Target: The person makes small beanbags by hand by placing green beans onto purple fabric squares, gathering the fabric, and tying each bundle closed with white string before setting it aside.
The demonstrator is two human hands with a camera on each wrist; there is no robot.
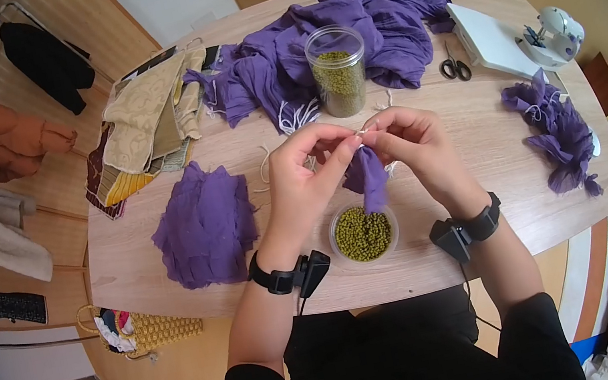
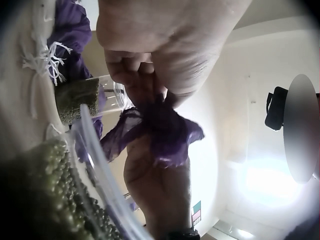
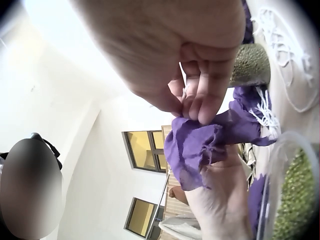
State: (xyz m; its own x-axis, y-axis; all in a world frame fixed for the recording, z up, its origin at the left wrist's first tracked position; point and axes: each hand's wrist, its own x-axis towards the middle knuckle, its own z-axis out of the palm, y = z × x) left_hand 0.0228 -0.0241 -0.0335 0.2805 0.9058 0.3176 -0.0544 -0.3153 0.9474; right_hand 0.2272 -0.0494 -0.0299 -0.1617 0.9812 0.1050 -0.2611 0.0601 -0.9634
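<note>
Above a clear round tub of green mung beans (image 1: 364, 234), both hands meet at the gathered top of a small purple cloth piece (image 1: 373, 182). My left hand (image 1: 313, 165) pinches white string there between thumb and forefinger. From the other side, my right hand (image 1: 419, 143) pinches the string too, and a bit of white string (image 3: 184, 91) shows between its fingers in the right wrist view. The cloth hangs down from the fingertips, its loose edges spread out in the left wrist view. What lies inside its folds is hidden.
A tall clear jar of beans (image 1: 340, 78) stands behind the hands, before a heap of purple fabric (image 1: 388, 20). Stacked purple squares (image 1: 206, 227) lie left. Tied purple bundles (image 1: 559, 137), scissors (image 1: 454, 67) and a small sewing machine (image 1: 557, 35) are right.
</note>
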